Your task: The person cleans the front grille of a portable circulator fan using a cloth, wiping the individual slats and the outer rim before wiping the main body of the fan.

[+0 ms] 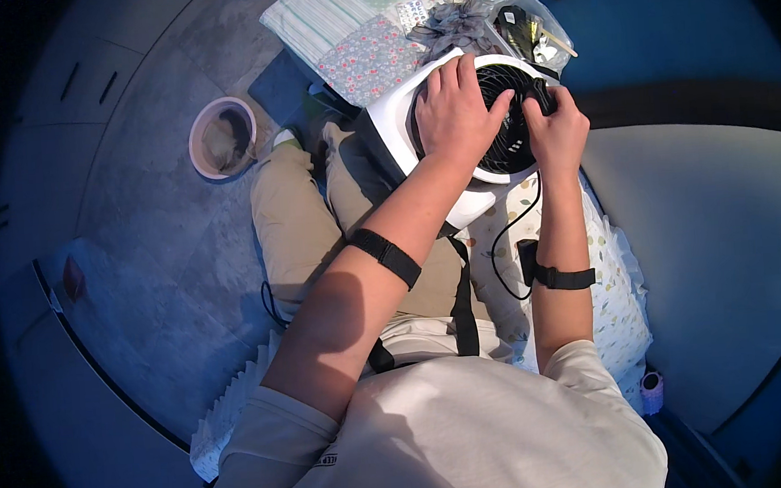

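Note:
A white fan [393, 126] with a round black grille [507, 126] rests tilted over my lap, its grille facing up. My left hand [453, 113] lies across the near-left side of the grille and its rim, fingers stretched to the far edge and thumb apart. At the right side of the ring, my right hand [558, 126] pinches a small black piece [541, 95] between thumb and fingers; whether it belongs to the fan I cannot tell. A thin black cord [513, 223] hangs below my right hand and loops to a black box [528, 262] by the forearm strap.
A patchwork cloth [358, 38] covers a surface ahead, bearing a grey gauzy bundle [454, 25] and a clear plastic bag [516, 1] of items. A pink bin [200, 145] stands on the tiled floor [160, 211] to the left. Patterned bedding [615, 304] lies at my right.

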A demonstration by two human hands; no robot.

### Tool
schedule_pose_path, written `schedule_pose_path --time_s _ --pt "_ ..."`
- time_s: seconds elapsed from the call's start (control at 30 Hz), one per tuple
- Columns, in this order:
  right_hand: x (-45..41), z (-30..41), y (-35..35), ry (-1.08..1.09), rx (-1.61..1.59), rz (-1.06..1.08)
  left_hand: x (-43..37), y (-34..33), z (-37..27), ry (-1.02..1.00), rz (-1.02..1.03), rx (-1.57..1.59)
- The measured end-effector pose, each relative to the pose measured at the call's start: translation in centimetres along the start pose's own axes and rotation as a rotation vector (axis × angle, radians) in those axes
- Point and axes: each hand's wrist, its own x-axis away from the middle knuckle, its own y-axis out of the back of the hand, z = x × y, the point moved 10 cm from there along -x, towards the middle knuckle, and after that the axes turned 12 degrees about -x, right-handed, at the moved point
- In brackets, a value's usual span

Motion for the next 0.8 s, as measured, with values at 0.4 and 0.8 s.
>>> schedule_pose_path --time_s 0.4,0.8 --pt "-2.5 0.3 -2.0 -0.177 0.250 0.460 0.0 0.3 0.1 0.032 -0.006 0.027" --pt "-2.6 0.7 -2.3 -0.156 0.311 0.511 0.0 0.2 0.4 0.039 -0.003 0.029"
